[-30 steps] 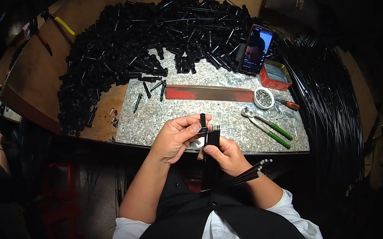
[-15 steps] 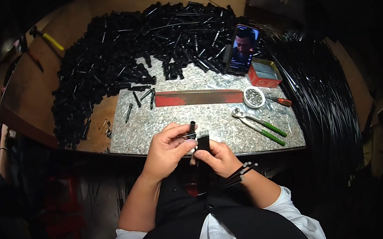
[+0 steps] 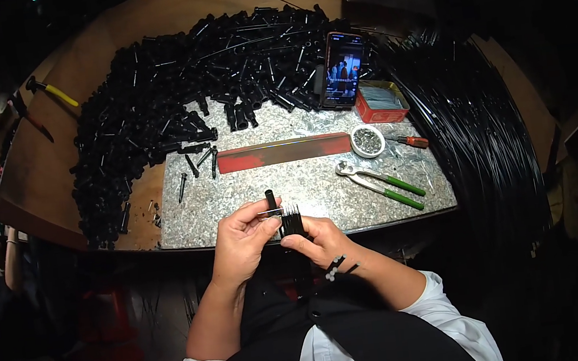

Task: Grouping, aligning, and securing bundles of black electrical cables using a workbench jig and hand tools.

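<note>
My left hand point(image 3: 238, 248) is closed, with a short black tube point(image 3: 270, 199) standing up between its fingers. A thin shiny strip lies across the tube near the fingertips; its kind I cannot make out. Pressed close beside it, my right hand point(image 3: 325, 241) grips a bundle of thin black rods point(image 3: 293, 224), whose upper ends fan out like a comb. Several pale-tipped rod ends point(image 3: 334, 271) stick out by my right wrist, probably the same bundle. Both hands are over the near edge of the speckled stone board point(image 3: 201, 218).
A big heap of black tubular parts point(image 3: 154, 103) covers the back and left. Beyond the hands lie a red-and-dark bar point(image 3: 282, 153), a white cup of small metal bits point(image 3: 368, 142), green-handled pliers point(image 3: 381, 185), a screwdriver point(image 3: 412, 141), a propped phone point(image 3: 342, 69), a red box point(image 3: 381, 104) and long black rods point(image 3: 480, 118).
The whole view has shifted slightly. Both hands keep their holds near the same place, and the rod tips in my right hand look more spread. The phone's picture differs.
</note>
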